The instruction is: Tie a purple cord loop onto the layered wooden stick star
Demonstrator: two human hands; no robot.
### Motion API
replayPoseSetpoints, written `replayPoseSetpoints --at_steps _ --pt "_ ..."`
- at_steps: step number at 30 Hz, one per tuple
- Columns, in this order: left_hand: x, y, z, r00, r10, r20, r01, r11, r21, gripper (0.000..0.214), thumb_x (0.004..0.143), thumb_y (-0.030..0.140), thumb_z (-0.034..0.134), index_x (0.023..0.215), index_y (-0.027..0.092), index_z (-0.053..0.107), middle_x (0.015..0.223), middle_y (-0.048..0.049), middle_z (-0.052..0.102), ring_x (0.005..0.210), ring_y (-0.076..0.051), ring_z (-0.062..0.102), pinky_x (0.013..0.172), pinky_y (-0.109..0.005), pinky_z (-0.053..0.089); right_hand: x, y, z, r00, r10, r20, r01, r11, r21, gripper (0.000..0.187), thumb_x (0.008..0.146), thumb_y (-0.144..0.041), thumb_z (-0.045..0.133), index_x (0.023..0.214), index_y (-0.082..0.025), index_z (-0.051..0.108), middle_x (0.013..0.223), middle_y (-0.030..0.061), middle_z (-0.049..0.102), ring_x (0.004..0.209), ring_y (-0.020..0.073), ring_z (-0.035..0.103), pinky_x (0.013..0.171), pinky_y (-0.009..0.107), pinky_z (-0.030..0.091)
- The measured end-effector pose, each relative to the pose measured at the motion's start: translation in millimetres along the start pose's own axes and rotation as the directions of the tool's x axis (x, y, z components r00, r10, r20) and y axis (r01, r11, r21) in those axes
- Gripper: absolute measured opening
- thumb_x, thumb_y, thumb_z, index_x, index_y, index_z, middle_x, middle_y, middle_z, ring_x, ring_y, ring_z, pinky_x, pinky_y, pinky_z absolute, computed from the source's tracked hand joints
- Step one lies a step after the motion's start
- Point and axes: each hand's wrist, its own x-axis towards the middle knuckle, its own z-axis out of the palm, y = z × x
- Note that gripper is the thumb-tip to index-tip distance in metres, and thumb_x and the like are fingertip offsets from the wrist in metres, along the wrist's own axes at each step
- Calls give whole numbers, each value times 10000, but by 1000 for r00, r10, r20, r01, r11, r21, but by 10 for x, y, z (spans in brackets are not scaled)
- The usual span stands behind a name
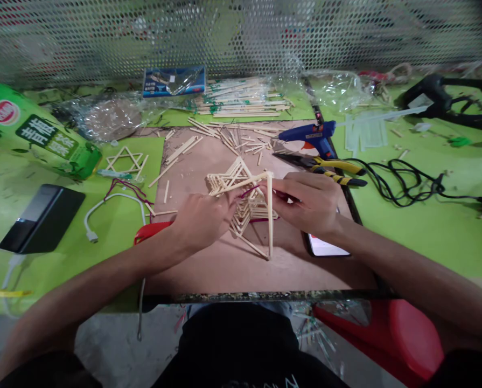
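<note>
A star-shaped frame of thin wooden sticks stands on the brown board in front of me. My left hand is closed at the frame's left side, its fingers pinched against the sticks. My right hand is closed at the right side and pinches a thin purple wire that runs through the frame. The fingertips of both hands nearly meet at the frame's middle.
A blue glue gun and yellow-handled pliers lie behind my right hand, a phone under my wrist. Loose sticks, a flat stick star, a power bank, a green bag and a black cable lie around.
</note>
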Motion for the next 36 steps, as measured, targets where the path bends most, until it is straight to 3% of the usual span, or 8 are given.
replayPoseSetpoints --at_steps 9,21,26,36 --pt "-28 -25 68 999 22 -47 -22 1000 10 422 1038 369 349 1282 169 630 752 -96 746 582 -225 679 537 -312 445 -26 60 27 997 -81 -18 79 991 -110 108 861 -134 632 820 -229 664 594 -29 666 498 100 583 490 251 469" --pt "-35 -59 115 993 73 -87 -76 997 -31 356 1041 346 379 1276 225 616 772 -46 762 568 -187 681 532 -281 428 -4 92 -19 996 -89 30 92 984 -155 115 847 -116 627 829 -225 657 611 -20 671 515 110 595 506 258 479" --pt "-28 -47 83 998 50 -41 -53 995 -79 351 1038 336 379 1260 213 621 840 -58 770 622 -194 697 575 -296 463 21 35 -23 999 5 -41 -7 998 -59 114 853 -130 635 833 -238 665 568 -39 643 480 92 562 465 234 436" --pt "-18 -29 61 995 68 -75 -72 996 -59 344 1034 348 385 1242 232 633 814 -53 761 571 -205 669 536 -304 426 66 -138 -112 958 286 16 -283 937 204 49 877 -241 690 833 -256 704 652 -38 707 465 76 552 419 232 393"
